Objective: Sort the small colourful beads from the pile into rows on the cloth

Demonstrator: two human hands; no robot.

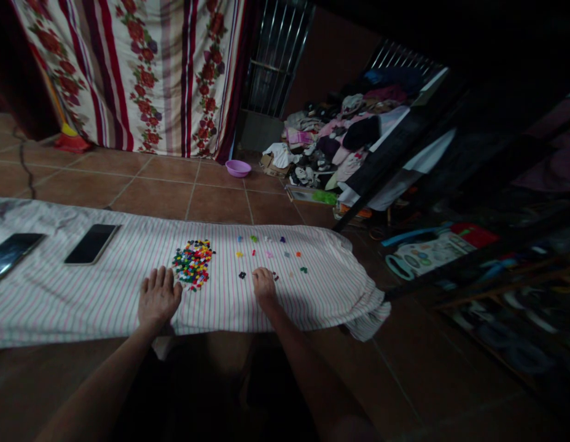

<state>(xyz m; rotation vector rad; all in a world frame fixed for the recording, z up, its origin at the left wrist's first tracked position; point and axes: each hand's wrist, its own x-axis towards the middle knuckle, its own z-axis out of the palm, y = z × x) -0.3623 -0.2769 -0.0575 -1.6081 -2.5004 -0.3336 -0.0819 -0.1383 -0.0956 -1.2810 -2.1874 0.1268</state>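
Note:
A heap of small mixed-colour beads or pieces [193,264] lies on the striped cloth [128,294]. My left hand [160,298] rests flat on the cloth just below and left of the heap, fingers stretched out. To the right, little colour-sorted clusters spread out in rough rows, among them a black cluster [242,275], a yellow one [239,254], a purple one [282,239] and a dark green one [304,270]. My right hand [265,285] is closed between the black cluster and a dark brownish cluster [276,276] it partly covers. Whatever its fingers may hold is too small to make out.
Two phones, a dark one [92,244] and a shiny one [13,253], lie on the cloth at left. Beyond stand a floral curtain [147,73], a purple basin [238,168] and a clothes pile [335,135]. A dark metal frame [372,190] rises at right.

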